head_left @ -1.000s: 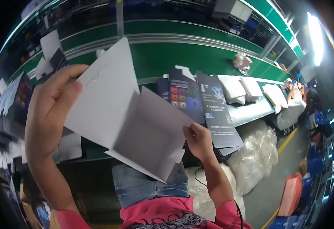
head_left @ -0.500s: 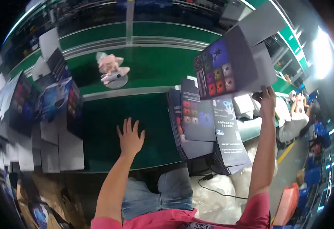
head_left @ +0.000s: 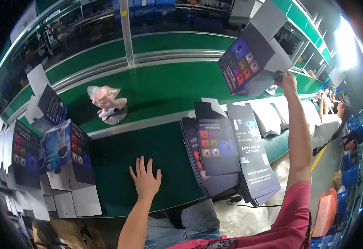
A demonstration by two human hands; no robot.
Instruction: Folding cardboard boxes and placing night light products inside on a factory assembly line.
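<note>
With fingers spread, my left hand [head_left: 146, 179] lies on the dark green table mat [head_left: 119, 166] and holds nothing. At the far right, my right hand [head_left: 287, 82] grips the lower right edge of a dark printed cardboard box [head_left: 248, 62]. The box has pictures in several colours on its side, and its pale top flaps stand up. It is raised over the green belt. A pink-and-white figurine [head_left: 108, 103] with a clear plastic wrap on top stands on the belt, left of centre.
Flattened printed boxes [head_left: 218, 145] are stacked right of my left hand. Open printed boxes [head_left: 65, 153] crowd the table's left side. White packages [head_left: 266, 118] lie beyond the stack. Another person [head_left: 328, 120] is at the far right. A metal post [head_left: 125, 33] rises behind the belt.
My right hand has carried the box farther away over the belt. The whole view has shifted, and my left hand is still spread on the mat.
</note>
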